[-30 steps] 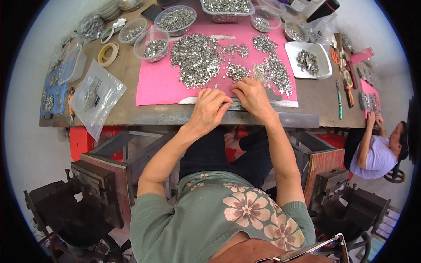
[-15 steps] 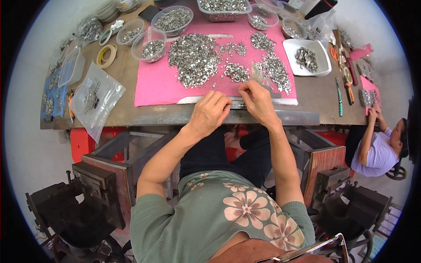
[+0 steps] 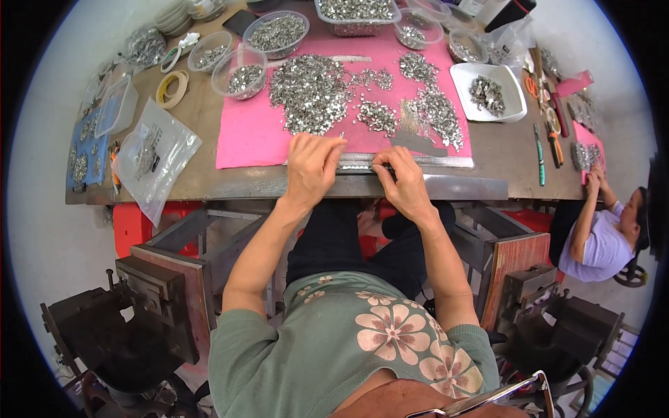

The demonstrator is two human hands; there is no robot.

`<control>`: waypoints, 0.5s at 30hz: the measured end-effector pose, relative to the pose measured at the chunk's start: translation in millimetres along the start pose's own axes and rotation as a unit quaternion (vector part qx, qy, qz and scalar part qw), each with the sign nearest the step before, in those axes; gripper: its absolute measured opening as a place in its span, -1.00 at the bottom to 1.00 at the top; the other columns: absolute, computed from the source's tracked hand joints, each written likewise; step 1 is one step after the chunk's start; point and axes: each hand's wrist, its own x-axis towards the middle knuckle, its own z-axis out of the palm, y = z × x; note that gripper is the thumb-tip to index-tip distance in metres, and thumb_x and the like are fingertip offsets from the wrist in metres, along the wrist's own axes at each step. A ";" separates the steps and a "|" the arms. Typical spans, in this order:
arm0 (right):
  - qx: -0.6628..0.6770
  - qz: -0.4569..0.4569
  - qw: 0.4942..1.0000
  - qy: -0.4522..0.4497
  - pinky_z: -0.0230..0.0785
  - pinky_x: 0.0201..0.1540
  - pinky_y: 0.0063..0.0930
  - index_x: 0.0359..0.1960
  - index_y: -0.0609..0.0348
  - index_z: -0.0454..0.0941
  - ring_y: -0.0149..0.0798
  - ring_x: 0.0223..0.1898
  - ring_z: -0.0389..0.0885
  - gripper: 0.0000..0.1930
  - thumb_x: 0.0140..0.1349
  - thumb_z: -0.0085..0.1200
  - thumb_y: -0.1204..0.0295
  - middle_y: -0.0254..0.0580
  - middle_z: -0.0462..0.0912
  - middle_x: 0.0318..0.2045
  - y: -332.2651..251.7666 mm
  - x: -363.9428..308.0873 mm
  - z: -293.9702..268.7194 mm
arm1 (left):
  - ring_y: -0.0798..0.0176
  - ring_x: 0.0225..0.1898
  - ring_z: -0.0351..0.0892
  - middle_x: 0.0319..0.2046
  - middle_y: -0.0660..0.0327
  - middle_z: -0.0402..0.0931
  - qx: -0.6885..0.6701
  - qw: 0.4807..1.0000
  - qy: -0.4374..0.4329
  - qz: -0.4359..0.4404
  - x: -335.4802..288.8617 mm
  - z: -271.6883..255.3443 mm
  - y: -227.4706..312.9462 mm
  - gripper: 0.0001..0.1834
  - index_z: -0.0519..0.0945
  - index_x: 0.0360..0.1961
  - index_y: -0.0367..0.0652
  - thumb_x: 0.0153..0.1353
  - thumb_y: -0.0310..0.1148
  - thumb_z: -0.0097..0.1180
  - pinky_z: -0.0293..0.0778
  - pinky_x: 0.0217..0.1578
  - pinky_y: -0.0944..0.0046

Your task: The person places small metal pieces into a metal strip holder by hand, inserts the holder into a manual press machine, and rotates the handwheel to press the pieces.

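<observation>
My left hand (image 3: 310, 169) is over the near edge of the pink mat (image 3: 244, 143), thumb and fingertips pressed together. A small shiny metal piece (image 3: 341, 135) shows right by those fingertips; I cannot tell if they grip it. My right hand (image 3: 406, 182) is closed, its fingertips at a narrow metal strip (image 3: 355, 166) along the table's front edge. What those fingers pinch, if anything, is hidden. Small silvery pieces sit in a row on the strip between my hands. Beyond lie a large heap of metal pieces (image 3: 310, 90) and a smaller pile (image 3: 377, 117).
Clear tubs of metal pieces (image 3: 277, 35) line the back. At right are a white tray (image 3: 512, 104), pliers (image 3: 554, 143) and a teal-handled tool (image 3: 539, 157). Tape (image 3: 171, 89) and a plastic bag (image 3: 178, 150) lie left. Another person (image 3: 599, 237) works at far right.
My left hand has moved a little left and farther onto the mat, toward the heap. My right hand has shifted slightly left and nearer me, uncovering a dark grey flat piece on the mat.
</observation>
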 end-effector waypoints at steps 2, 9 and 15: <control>-0.006 -0.006 1.000 -0.001 0.40 -0.13 -0.25 -0.27 0.28 0.52 -0.03 -0.22 0.56 -0.88 0.18 0.19 0.66 -0.10 0.60 -0.31 -1.4 0.7 -0.5 | 0.17 -0.22 0.54 -0.36 0.26 0.64 0.040 0.999 0.013 -0.014 10.1 -0.7 -8.7 -0.85 0.73 -0.21 -0.08 0.18 -0.36 0.32 0.32 0.01 0.07; 0.006 0.007 1.000 -0.005 0.40 -0.15 -0.26 -0.28 0.28 0.52 -0.04 -0.24 0.56 -0.87 0.17 0.20 0.66 -0.12 0.59 -0.33 0.3 0.9 0.5 | 0.18 -0.21 0.46 -0.39 0.32 0.53 0.121 0.990 -0.071 0.002 26.3 3.7 -20.1 -0.91 0.72 -0.30 0.00 0.17 -0.31 0.32 0.18 0.00 0.01; -0.018 -0.005 1.000 -0.006 0.38 -0.16 -0.25 -0.29 0.26 0.52 -0.04 -0.26 0.55 -0.86 0.15 0.21 0.66 -0.13 0.59 -0.32 -1.5 1.8 4.8 | 0.22 -0.23 0.47 -0.40 0.35 0.55 0.108 0.990 -0.086 0.031 32.3 2.5 -17.1 -0.91 0.66 -0.31 -0.04 0.18 -0.33 0.32 0.17 0.02 0.02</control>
